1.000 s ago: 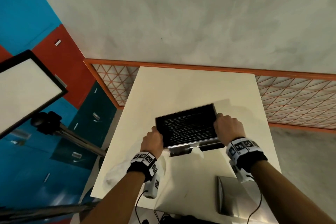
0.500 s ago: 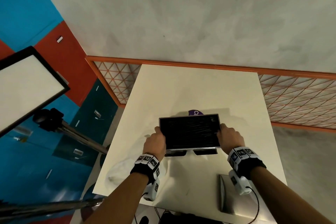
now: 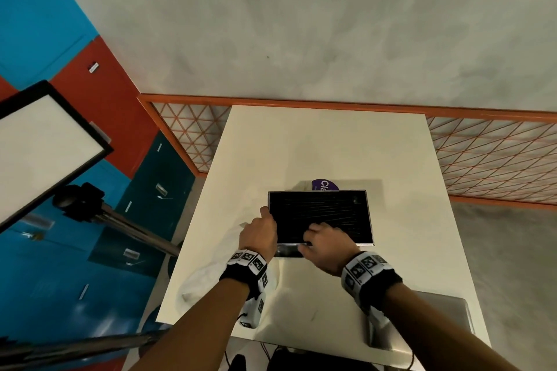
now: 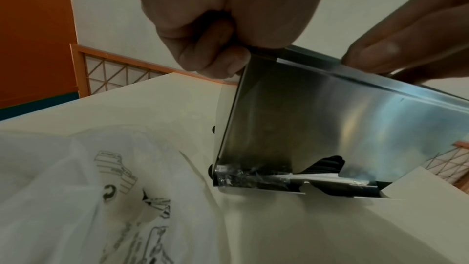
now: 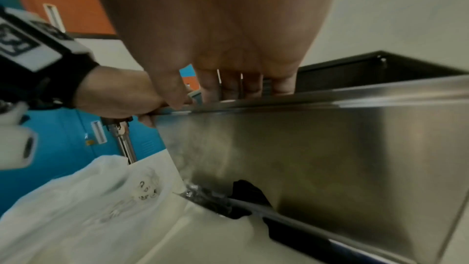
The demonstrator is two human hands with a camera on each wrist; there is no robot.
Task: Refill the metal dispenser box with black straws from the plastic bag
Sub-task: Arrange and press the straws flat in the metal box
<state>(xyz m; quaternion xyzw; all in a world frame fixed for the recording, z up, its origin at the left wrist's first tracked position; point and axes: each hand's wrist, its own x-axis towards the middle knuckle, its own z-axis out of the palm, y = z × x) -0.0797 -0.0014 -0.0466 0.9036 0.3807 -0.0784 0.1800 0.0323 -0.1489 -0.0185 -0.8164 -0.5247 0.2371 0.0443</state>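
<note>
Near table (image 3: 301, 316) edge: crumpled translucent plastic bag (image 3: 205, 277), printed, lying left of the box. Left hand (image 3: 259, 235) fingers (image 4: 215, 59) curled, pinching the left rim corner of the metal dispenser box (image 3: 369, 220). Right hand (image 3: 325, 245) fingers fairly straight, draped over the front rim into the box. Box: shiny brushed steel, rectangular, open-topped, mid-table, holding black straws (image 3: 319, 211). Purple label (image 3: 324, 184) behind.

Head view overhead, wrist views close, sharing dispenser box (image 3: 321, 217).
</note>
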